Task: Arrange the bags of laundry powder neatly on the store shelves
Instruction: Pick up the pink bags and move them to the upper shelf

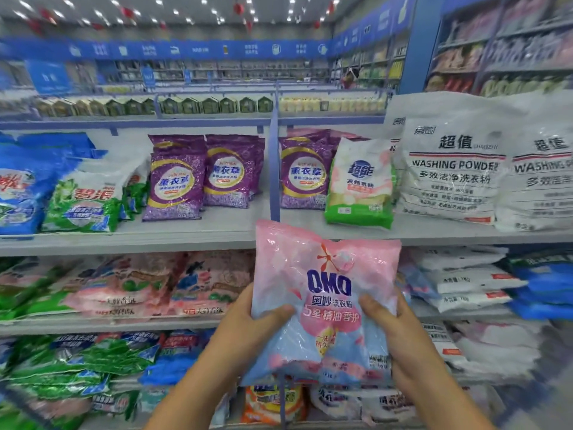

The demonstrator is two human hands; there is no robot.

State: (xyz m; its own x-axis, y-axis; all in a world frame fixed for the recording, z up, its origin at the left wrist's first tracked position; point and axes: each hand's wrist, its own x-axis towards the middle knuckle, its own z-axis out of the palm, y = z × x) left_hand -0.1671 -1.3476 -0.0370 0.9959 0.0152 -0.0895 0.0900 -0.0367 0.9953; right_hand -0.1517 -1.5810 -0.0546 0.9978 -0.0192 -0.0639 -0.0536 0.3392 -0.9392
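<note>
A pink and blue OMO laundry powder bag (325, 274) is held upright in front of the shelves, its top reaching the edge of the upper shelf (186, 240). My left hand (248, 324) grips its left side, thumb across the front. My right hand (400, 333) grips its right side the same way. On the upper shelf stand purple bags (176, 181), a white and green bag (362, 187) and big white washing powder bags (449, 172).
Blue and green bags (80, 200) lean at the upper shelf's left end. A blue upright divider (274, 169) splits the shelf. Lower shelves hold heaps of pink bags (148, 287), green bags (77, 364) and white bags (465, 280). Bare shelf shows between the purple bags and the divider.
</note>
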